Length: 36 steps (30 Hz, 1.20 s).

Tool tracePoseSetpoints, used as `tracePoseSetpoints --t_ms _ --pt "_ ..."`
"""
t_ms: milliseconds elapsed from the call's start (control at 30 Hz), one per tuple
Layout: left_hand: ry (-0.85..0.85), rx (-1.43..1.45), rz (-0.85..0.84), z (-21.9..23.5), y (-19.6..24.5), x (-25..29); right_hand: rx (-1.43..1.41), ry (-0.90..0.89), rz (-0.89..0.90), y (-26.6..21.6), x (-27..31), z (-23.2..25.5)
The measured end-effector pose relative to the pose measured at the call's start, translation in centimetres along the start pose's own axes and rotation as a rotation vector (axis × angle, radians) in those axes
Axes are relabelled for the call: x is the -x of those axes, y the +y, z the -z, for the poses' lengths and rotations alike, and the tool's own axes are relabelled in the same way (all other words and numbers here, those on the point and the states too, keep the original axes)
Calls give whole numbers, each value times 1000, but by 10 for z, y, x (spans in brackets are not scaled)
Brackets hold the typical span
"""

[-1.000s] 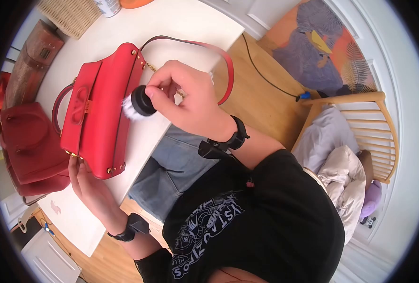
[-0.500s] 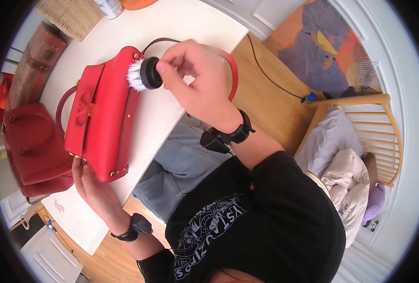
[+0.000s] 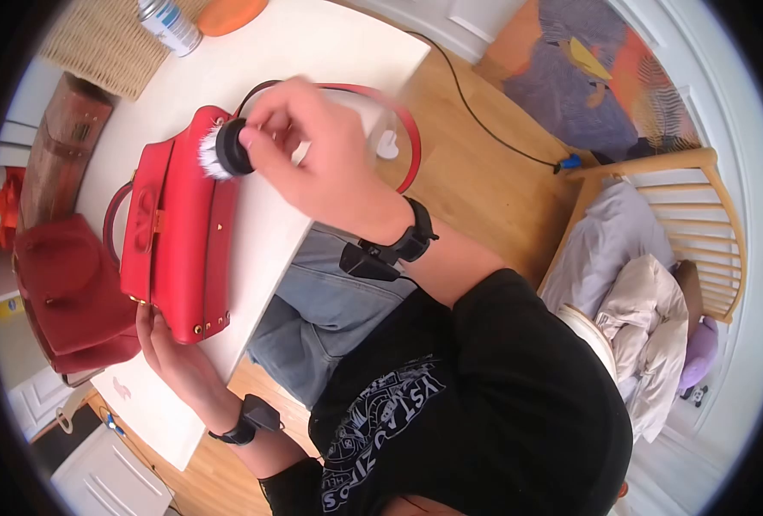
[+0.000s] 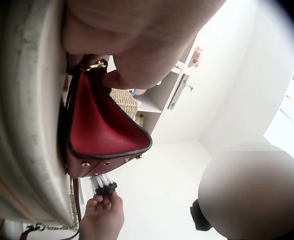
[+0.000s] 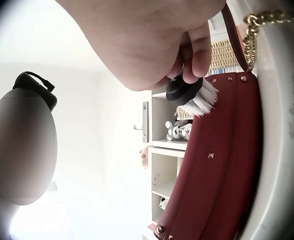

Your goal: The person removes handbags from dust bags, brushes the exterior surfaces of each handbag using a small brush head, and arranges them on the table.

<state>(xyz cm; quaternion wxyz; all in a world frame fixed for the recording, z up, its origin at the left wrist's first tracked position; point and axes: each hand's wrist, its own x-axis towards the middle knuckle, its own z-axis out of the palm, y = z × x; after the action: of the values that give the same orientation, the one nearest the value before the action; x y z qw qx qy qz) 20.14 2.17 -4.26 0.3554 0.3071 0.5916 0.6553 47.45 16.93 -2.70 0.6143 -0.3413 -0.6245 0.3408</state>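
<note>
A red handbag (image 3: 194, 236) with gold studs lies on the white table (image 3: 312, 43); its studded base faces the person. The right hand (image 3: 317, 159) pinches a round black brush (image 3: 233, 148) by its back, white bristles against the bag's far end near the base edge. In the right wrist view the bristles (image 5: 202, 102) meet the red leather (image 5: 212, 135). At the bag's near end the left hand (image 3: 179, 365) holds the corner by a gold clasp; in the left wrist view its fingers are beside the clasp (image 4: 94, 65).
A second, darker red bag (image 3: 76, 297) and a brown case (image 3: 63, 146) stand beyond the handbag. A wicker basket (image 3: 115, 43), a spray can (image 3: 171, 27) and an orange object (image 3: 231, 13) are at the table's far end. The red strap (image 3: 411, 129) loops past the table edge.
The brush dipped away from the bag's middle toward its far end, then shifted slightly left in the head view. The left hand stays at the near corner.
</note>
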Motion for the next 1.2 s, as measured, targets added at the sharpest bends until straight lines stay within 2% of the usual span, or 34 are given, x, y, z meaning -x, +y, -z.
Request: tracePoseSetpoints --t_ms 33,100,133,200,267,367,433,467,533,600,667,700,733,800,867,933,967,1000,1067,1100,1200 --pt "5 0 11 0 2 2 -10 -13 -1 3 -2 -3" --pt "8 5 1 1 1 3 -235 184 4 9 -10 -9" --pt "-9 9 -6 -1 1 1 -239 184 13 9 -11 -11" --pt "5 13 -9 -5 2 1 13 43 7 9 -7 -14" --pt "22 5 -4 -5 1 1 -71 14 -19 8 -4 -15" --pt "27 -1 -15 0 -1 1 -92 55 10 11 -7 -14" --pt "0 -23 1 3 -2 0 -264 268 29 21 -7 -22" --pt "-1 -23 2 4 -3 0 -263 268 29 20 -5 -21" --pt "-3 2 -6 3 -3 -1 -58 127 43 17 -3 -20" --pt "8 -10 -13 -3 1 1 -60 119 28 16 -7 -17" --pt "25 -18 -14 -5 2 2 -179 291 52 23 -16 -18" --pt "17 -29 -14 -2 1 1 -232 302 17 22 -17 -18" --pt "9 -39 -13 -2 1 0 -237 297 16 20 -17 -17" --pt "17 -25 -14 -7 5 3 59 58 32 17 -15 -13" --pt "32 -9 -14 -9 4 4 -2 46 25 19 -17 -13" --pt "6 -21 -13 -4 4 4 -6 151 20 11 -24 -6" --pt "13 -19 -19 -2 4 4 -118 200 -68 8 -26 -5" --pt "5 -33 -17 -2 4 3 -124 198 -59 8 -28 -7" --pt "-7 -45 -18 -5 6 2 -55 128 -62 16 -25 -10" --pt "2 -1 -12 -7 6 3 -10 31 -72 22 -22 -9" --pt "-7 99 -10 -3 3 0 92 20 -21 16 -26 6"
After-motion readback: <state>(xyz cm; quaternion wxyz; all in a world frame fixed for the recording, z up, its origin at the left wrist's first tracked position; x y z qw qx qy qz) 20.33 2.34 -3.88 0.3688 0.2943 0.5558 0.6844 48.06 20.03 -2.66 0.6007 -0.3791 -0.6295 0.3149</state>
